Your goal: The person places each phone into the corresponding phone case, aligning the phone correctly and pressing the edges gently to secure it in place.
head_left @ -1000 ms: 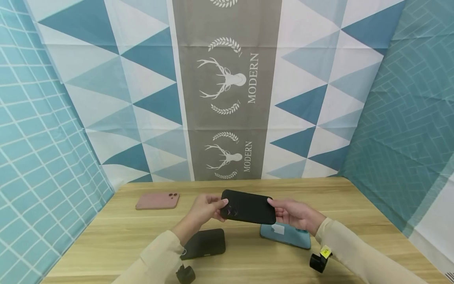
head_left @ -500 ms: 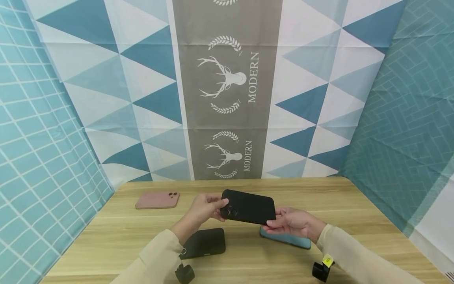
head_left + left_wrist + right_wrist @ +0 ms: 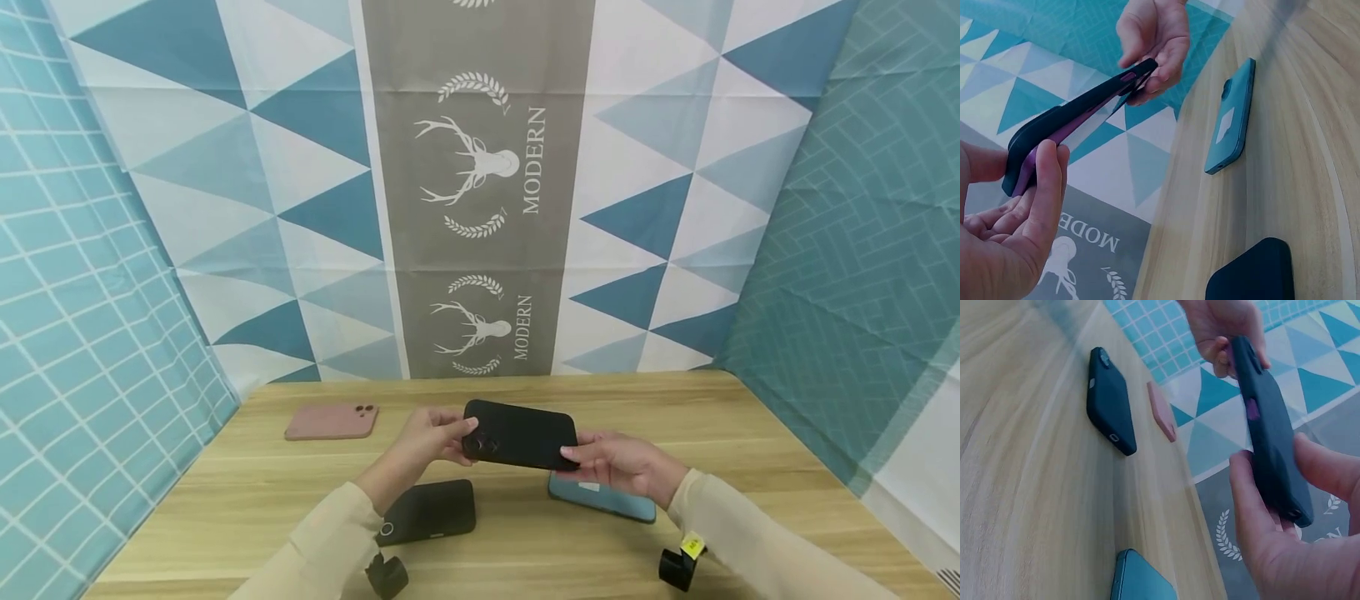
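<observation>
"Above the table [image 3: 517, 554], what could go wrong?"

"A drop first. The black case [image 3: 525, 433], with a purple phone [image 3: 1067, 129] in it, hangs between the left hand [image 3: 426, 442] and right hand [image 3: 622, 465]; slack at either end could let it fall, perhaps onto the black phone [image 3: 435, 510] or blue phone [image 3: 615, 503] lying lower down."

"Anything smaller?"

"Purple shows below the case near the left hand, so the fit looks loose there; uneven pressure might make one slip from the other."

"And the pose?"

"Both sleeves [image 3: 330, 533] angle inward from the near side. Each hand is nearly closed, pinching one end, fingers beneath; left thumb by the lenses, right thumb near the lower corner."
</observation>
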Demonstrator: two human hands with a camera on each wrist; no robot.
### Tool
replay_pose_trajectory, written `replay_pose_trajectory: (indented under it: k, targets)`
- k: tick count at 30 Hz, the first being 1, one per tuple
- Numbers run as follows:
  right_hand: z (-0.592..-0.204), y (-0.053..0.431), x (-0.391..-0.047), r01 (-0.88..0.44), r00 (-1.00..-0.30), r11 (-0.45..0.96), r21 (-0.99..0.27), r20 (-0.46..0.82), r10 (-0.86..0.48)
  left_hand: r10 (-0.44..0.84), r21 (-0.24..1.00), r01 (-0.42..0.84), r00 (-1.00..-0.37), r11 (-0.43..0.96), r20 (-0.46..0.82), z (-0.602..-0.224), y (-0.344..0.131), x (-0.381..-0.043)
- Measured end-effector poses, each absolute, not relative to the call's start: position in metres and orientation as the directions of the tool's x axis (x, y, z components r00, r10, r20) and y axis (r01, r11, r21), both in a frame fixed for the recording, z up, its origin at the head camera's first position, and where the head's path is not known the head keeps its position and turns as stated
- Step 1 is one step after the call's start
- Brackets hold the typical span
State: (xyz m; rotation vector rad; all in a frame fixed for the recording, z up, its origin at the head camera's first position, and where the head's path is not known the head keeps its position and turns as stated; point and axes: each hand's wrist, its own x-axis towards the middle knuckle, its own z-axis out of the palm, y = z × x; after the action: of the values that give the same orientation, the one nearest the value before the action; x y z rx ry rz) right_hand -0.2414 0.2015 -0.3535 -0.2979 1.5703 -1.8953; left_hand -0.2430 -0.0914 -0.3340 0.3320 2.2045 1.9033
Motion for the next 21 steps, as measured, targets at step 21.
replay_pose_trajectory:
  k: [21]
  targets:
    - [-0.35, 0.201, -0.245, 0.308, -0.866, -0.045, -0.95, -0.26, -0.427, 0.475, 0.982, 0.001, -0.875, 0.188, -0.09, -0.347, -0.093, -0.237]
